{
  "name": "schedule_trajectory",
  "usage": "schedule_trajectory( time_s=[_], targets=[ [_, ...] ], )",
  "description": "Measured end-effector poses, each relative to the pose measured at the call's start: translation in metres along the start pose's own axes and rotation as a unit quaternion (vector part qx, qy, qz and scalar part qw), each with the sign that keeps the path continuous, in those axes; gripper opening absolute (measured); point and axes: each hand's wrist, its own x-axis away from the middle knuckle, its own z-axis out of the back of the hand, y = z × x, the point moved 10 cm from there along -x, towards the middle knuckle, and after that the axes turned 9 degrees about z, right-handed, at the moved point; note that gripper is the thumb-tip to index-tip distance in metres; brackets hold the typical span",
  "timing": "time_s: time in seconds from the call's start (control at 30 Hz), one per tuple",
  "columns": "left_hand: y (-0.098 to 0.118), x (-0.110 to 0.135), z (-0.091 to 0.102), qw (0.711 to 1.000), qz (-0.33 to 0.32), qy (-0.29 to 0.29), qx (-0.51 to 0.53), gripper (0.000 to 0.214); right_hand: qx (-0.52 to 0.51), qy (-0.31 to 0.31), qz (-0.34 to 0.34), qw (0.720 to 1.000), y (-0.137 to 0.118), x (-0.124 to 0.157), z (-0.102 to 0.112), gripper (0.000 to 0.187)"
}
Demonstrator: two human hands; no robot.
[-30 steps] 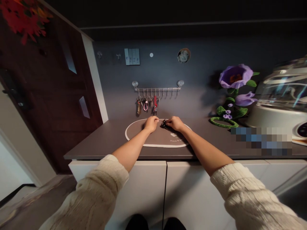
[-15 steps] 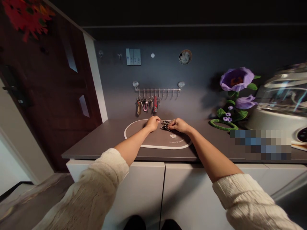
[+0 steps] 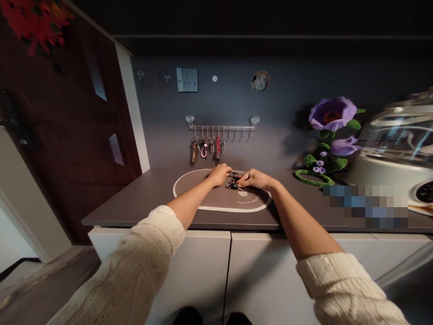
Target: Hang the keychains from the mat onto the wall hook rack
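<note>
Both my hands meet over a brown oval mat [image 3: 203,201] with a white border on the dark countertop [image 3: 142,198]. My left hand [image 3: 219,174] and my right hand [image 3: 253,178] are closed in pinches on a small bunch of keys [image 3: 233,179] held between them just above the mat. On the wall behind, a metal hook rail [image 3: 221,127] carries several key sets and fobs, among them a brown one, a pink one and a red one.
A purple fabric flower [image 3: 329,131] with green leaves stands at the back right. A white appliance with a clear lid [image 3: 395,149] sits at the far right. A dark wooden door [image 3: 67,126] is on the left. White cabinet doors [image 3: 243,275] lie below the counter.
Both hands have drawn slightly nearer to me over the mat, still pinching the keys between them. The view has shifted a little.
</note>
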Motion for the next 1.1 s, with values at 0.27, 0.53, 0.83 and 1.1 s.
schedule_trajectory(
  time_s=[0.27,0.53,0.83,1.1],
  targets=[
    [0.01,-0.001,-0.013,0.989,-0.039,-0.04,-0.137,0.032,-0.014,-0.018,-0.001,1.0,0.001,0.001,-0.002,0.042],
    [0.012,-0.004,-0.018,0.988,-0.044,-0.045,-0.14,0.026,-0.024,-0.019,-0.005,1.0,0.0,0.001,-0.003,0.039],
    [0.025,-0.003,-0.02,0.986,-0.073,-0.059,-0.136,0.031,-0.022,-0.003,-0.015,1.0,0.003,0.0,0.0,0.038],
    [0.029,-0.002,-0.025,0.979,-0.087,-0.096,-0.156,0.027,-0.015,-0.021,-0.005,1.0,0.005,-0.001,-0.002,0.041]
  ],
)
